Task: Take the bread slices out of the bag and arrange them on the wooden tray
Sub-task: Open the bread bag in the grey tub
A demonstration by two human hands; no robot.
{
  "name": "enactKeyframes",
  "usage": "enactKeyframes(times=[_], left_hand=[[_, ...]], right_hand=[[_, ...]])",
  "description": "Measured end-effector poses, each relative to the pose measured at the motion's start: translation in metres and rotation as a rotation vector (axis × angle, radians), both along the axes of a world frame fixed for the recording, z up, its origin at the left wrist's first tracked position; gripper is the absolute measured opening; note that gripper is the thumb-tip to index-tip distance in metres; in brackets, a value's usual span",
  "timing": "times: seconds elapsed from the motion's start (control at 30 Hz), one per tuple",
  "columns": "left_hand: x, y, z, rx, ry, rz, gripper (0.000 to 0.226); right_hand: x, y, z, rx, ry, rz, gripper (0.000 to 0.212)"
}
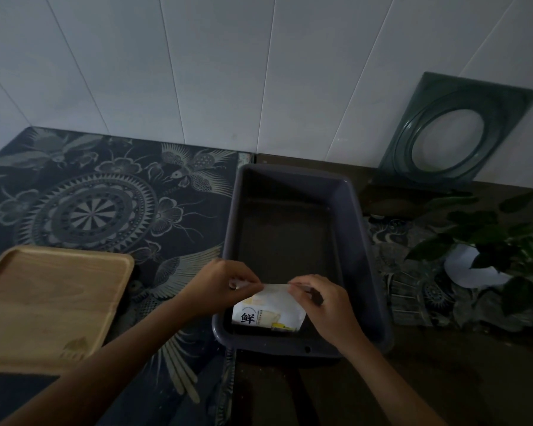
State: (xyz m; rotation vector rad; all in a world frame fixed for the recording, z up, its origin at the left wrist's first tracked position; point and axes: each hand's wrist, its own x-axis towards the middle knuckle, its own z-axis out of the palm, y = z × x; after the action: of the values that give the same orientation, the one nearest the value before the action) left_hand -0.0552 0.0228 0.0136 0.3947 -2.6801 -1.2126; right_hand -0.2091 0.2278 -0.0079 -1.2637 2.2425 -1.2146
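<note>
Two bare arms reach forward from the bottom edge, closest to us. Under them lies the big patterned cloth (105, 204) with flowers and birds on it, the largest thing on the counter. Next in size is the dark plastic bin (363, 259), which sits to the right of the cloth. On the left, near the bin but not touching it, rests the wooden tray (43, 302). No bread is on it yet.

Smaller things stand on the far right: a green frame with a round hole (450, 139) leaning on the wall, and a leafy plant in a white pot (474, 269).

Inside the bin, at its near end, is the white bread bag (268, 312). The left hand (219, 284) pinches the left top corner of the bag. The right hand (323, 305) pinches the right top corner. Both hands grip the sealed top edge.

It looks like the bag is only now being opened, so this is the very first step. Next, the hands probably need to pull the top apart or tear it, gently, so the soft bread inside does not get squashed. Then the slices can go over to the tray.
</note>
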Motion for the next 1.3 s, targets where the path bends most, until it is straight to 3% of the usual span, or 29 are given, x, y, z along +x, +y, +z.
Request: enactKeyframes(times=[0.17, 0.37, 0.67, 1.3], left_hand=[[-0.007, -0.005, 0.001, 0.050, -0.037, 0.010, 0.016], [-0.013, -0.008, 0.001, 0.069, -0.045, 0.050, 0.014], [-0.015, -0.011, 0.001, 0.092, -0.049, 0.046, 0.013], [-0.031, -0.014, 0.007, -0.019, 0.089, 0.037, 0.015]], right_hand=[[0.005, -0.001, 0.003, 0.029, 0.260, 0.003, 0.033], [0.016, -0.008, -0.002, 0.035, 0.552, 0.029, 0.031], [0.026, -0.014, -0.005, 0.032, 0.567, -0.048, 0.008], [0.056, 0.018, 0.012, 0.009, 0.644, 0.111, 0.008]])
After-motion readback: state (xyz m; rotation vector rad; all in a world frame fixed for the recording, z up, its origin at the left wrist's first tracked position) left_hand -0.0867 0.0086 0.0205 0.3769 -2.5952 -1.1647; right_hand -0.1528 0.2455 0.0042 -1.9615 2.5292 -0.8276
